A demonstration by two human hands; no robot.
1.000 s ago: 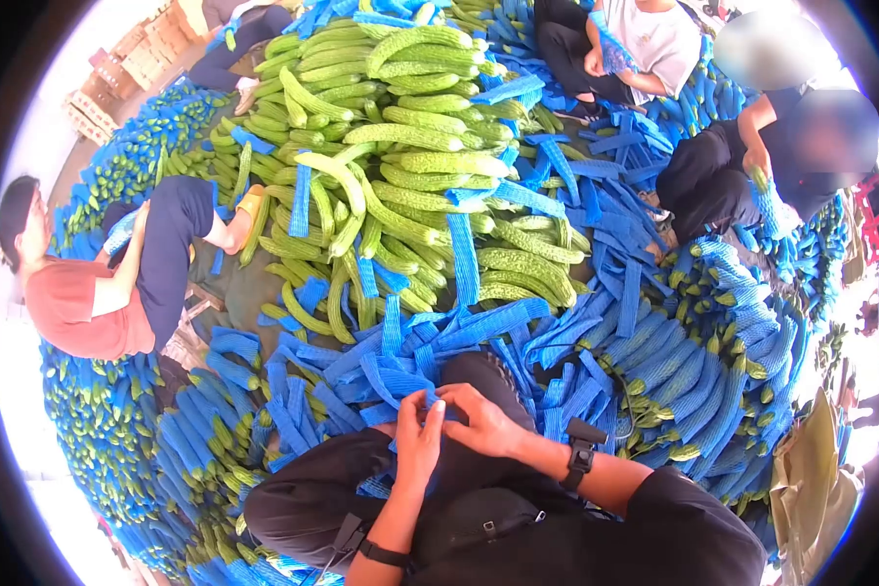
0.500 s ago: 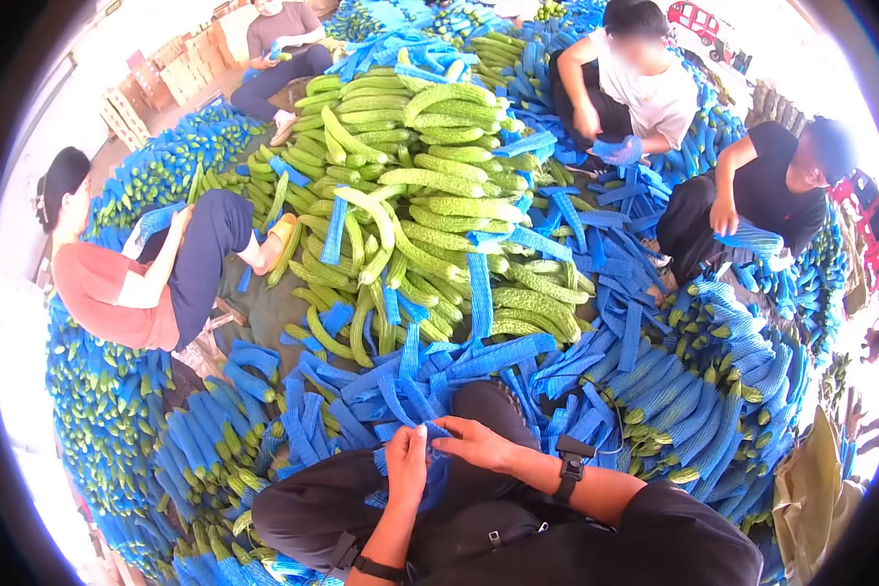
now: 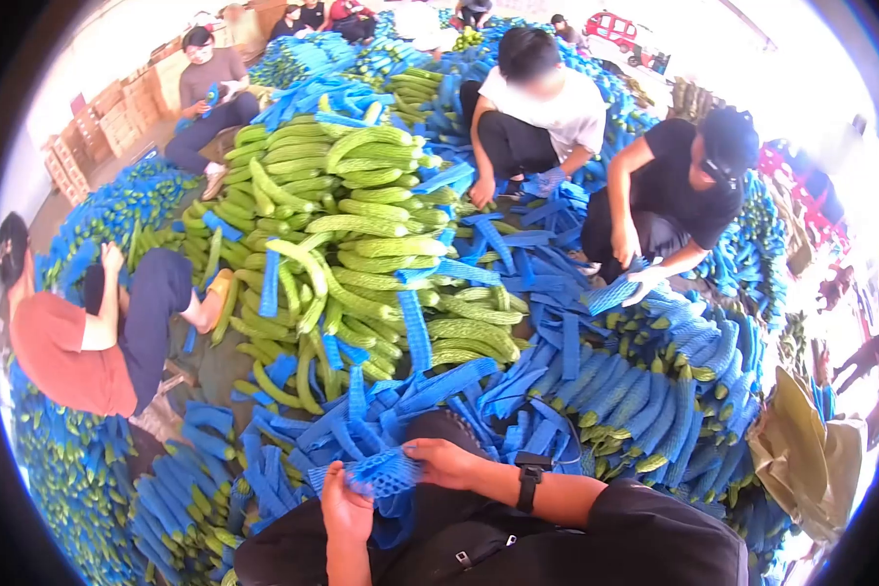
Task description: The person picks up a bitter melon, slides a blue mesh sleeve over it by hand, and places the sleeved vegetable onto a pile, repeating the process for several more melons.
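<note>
Stretching the blue foam net sleeve (image 3: 386,472) between your left hand (image 3: 345,506) and right hand (image 3: 439,462), both pinching its edges, you risked tearing the mesh.

1. Net sleeve (image 3: 386,473): blue foam mesh, open-celled, matt and soft-looking, stretched between the left hand (image 3: 346,508) and the right hand (image 3: 443,461).
2. Loose sleeves (image 3: 547,293): same blue foam mesh, flattened into matt strips.
3. Gourds (image 3: 347,225): green skin, ridged and bumpy, with a faint waxy sheen.
4. Sleeved gourds (image 3: 645,391): mesh drawn tight over the rough green skin.
5. Watch (image 3: 528,479): black strap, smooth and matt, probably plastic or rubber.
6. Trousers (image 3: 293,542): black cloth, matt.
7. Crates (image 3: 68,166): pale, rough-looking wood.
</note>
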